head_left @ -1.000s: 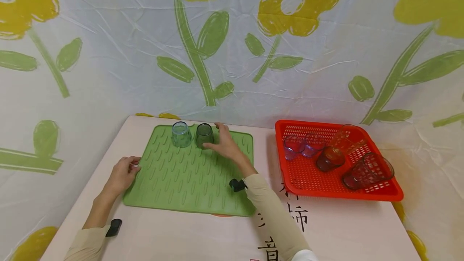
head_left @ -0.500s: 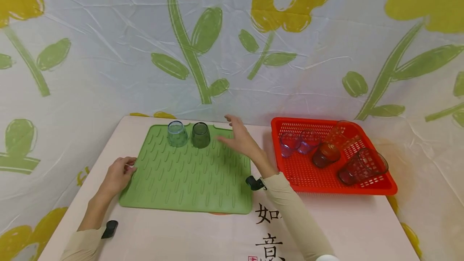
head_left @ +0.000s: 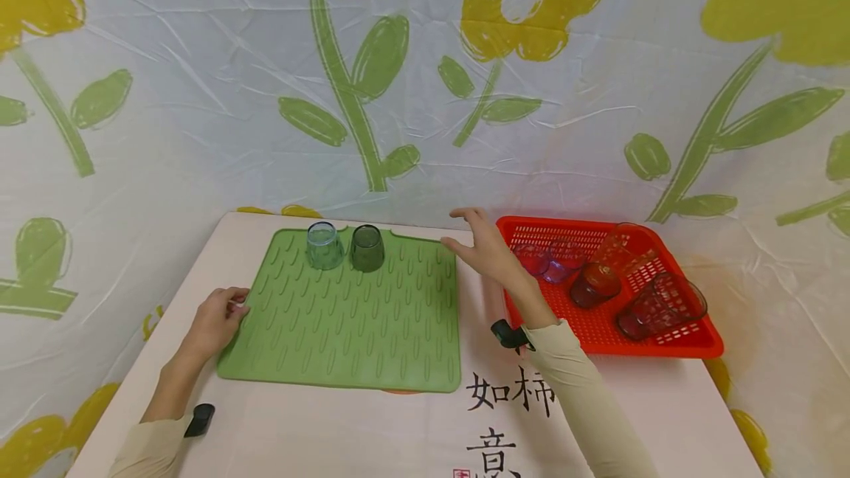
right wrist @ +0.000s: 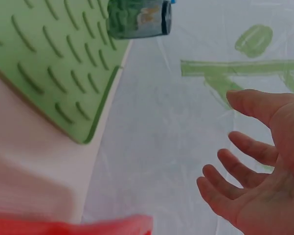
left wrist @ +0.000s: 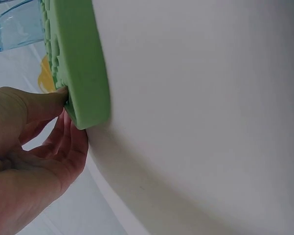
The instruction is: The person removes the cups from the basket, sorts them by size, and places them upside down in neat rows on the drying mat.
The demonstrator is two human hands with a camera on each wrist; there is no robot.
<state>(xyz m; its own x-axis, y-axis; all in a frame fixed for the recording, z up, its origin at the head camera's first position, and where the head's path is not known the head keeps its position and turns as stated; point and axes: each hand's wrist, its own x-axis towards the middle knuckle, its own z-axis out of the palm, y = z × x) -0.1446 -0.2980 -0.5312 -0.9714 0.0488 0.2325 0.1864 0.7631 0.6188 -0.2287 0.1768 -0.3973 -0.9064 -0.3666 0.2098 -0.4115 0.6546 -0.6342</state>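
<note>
A green ridged drying mat (head_left: pixel 345 316) lies on the table. My left hand (head_left: pixel 215 323) pinches its left edge, the thumb (left wrist: pixel 49 104) on top and the fingers curled beneath. Two tumblers stand at the mat's back: a light blue glass (head_left: pixel 325 246) and, to its right, a dark grey glass (head_left: pixel 368 248). My right hand (head_left: pixel 491 246) is in the air between the mat's back right corner and the red basket. Nothing is in it; in the right wrist view its thumb and fingers are spread apart, and the dark glass (right wrist: pixel 139 18) is well away.
On the right stands a red plastic basket (head_left: pixel 598 349) with several glasses inside. Among them are purplish ones (head_left: pixel 564 260), a short dark tumbler (head_left: pixel 595 286) and a taller dark glass (head_left: pixel 654 308) leaning on the rim. A flower-printed cloth (head_left: pixel 425 65) hangs behind the table.
My right hand has let go of the dark grey glass and moved right, off the mat, to the basket's left side. Both tumblers stay standing. The left hand keeps its place on the mat edge.
</note>
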